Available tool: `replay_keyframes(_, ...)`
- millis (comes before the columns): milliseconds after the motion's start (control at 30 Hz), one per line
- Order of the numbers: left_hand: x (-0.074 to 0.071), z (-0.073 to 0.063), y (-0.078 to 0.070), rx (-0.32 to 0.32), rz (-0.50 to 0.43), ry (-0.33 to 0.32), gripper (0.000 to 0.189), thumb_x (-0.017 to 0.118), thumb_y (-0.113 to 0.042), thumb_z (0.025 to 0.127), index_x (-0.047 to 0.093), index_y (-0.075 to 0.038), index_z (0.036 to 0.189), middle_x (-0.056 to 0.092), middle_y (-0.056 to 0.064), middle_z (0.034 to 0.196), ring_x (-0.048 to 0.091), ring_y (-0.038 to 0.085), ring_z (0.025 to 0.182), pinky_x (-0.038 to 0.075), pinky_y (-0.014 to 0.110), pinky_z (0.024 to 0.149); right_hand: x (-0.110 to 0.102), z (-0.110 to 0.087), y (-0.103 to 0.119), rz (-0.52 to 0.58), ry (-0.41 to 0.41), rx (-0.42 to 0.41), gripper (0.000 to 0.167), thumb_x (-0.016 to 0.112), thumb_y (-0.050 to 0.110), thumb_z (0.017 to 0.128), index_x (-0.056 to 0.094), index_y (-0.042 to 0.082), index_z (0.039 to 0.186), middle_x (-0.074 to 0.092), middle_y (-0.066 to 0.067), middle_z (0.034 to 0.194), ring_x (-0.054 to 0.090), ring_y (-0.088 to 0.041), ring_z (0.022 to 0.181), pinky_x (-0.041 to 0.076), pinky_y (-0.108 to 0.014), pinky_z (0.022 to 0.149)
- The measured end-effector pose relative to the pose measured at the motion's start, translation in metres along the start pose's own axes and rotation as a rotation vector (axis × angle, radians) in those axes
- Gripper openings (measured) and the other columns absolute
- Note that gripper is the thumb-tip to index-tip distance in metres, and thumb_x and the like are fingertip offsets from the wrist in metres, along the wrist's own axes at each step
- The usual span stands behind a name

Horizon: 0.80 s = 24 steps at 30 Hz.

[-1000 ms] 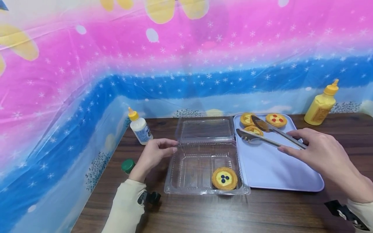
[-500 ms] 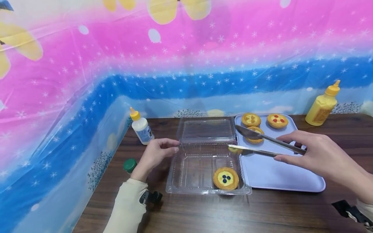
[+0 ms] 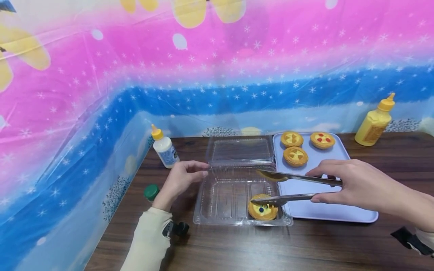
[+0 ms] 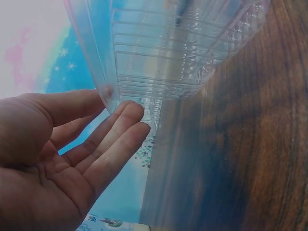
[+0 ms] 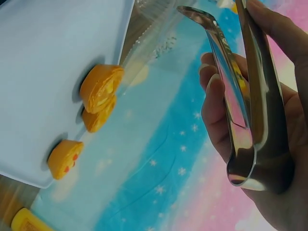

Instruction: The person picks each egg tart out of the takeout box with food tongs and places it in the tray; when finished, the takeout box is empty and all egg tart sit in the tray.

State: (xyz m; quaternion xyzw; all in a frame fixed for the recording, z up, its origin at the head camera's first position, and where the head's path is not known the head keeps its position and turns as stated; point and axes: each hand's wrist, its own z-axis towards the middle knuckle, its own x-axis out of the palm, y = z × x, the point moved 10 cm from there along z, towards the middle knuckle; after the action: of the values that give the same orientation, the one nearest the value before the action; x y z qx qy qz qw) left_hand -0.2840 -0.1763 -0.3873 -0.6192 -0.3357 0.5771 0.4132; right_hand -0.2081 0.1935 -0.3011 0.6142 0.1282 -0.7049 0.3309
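Observation:
In the head view my right hand [image 3: 356, 184] holds metal tongs [image 3: 305, 177] with their arms spread apart. The tongs reach left over the clear plastic clamshell container [image 3: 220, 222], and nothing is gripped between their tips. One arm partly covers a tart with dark berries [image 3: 262, 214] in the container's front right corner. My left hand [image 3: 181, 182] pinches the container's left rim near the hinge; the left wrist view shows the thumb and fingertips at the clear plastic rim [image 4: 108, 91].
A pale lilac tray [image 3: 325, 205] right of the container bears two tarts with pale wedges [image 3: 295, 156] and a red-dotted tart [image 3: 323, 140]. A white bottle [image 3: 165, 150] and green cap [image 3: 151, 192] stand left; a yellow bottle [image 3: 374, 126] stands back right.
My right hand has drawn the tongs forward and left, from above the tray's tarts to above the container and its berry tart. The tongs' arms have spread wider. My left hand stays at the rim.

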Motion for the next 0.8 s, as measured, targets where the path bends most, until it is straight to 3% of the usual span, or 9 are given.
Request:
replay_keyframes(233, 0.000, 0.000, 0.001, -0.014, 0.007, -0.007, 0.022, 0.075, -0.004, 0.099, 0.078, -0.001, 0.121, 0.077, 0.014, 0.112, 0.076, 0.028, 0.099, 0.063, 0.042, 0.090, 0.005, 0.005, 0.009, 0.027, 0.059, -0.062, 0.047, 0.081, 0.065, 0.086, 0.077, 0.031, 0.119, 0.069, 0.022, 0.108, 0.062, 0.003, 0.088, 0.054, -0.031, 0.066)
replay_keyframes(400, 0.001, 0.002, 0.002, -0.021, -0.005, -0.003, 0.022, 0.074, -0.003, 0.099, 0.078, -0.001, 0.121, 0.077, 0.014, 0.112, 0.076, 0.027, 0.100, 0.063, 0.042, 0.090, 0.006, 0.006, 0.016, 0.063, 0.070, -0.110, 0.044, 0.082, 0.061, 0.087, 0.077, 0.030, 0.118, 0.068, 0.022, 0.107, 0.056, 0.004, 0.081, 0.050, -0.027, 0.064)
replay_keyframes(800, 0.001, -0.001, 0.000, -0.009, -0.014, -0.001, 0.022, 0.074, -0.003, 0.099, 0.077, 0.001, 0.121, 0.076, 0.015, 0.113, 0.076, 0.028, 0.099, 0.063, 0.042, 0.089, 0.015, 0.011, 0.022, 0.063, 0.107, -0.130, 0.043, 0.085, 0.056, 0.087, 0.078, 0.026, 0.117, 0.069, 0.018, 0.107, 0.055, 0.004, 0.079, 0.051, -0.026, 0.063)
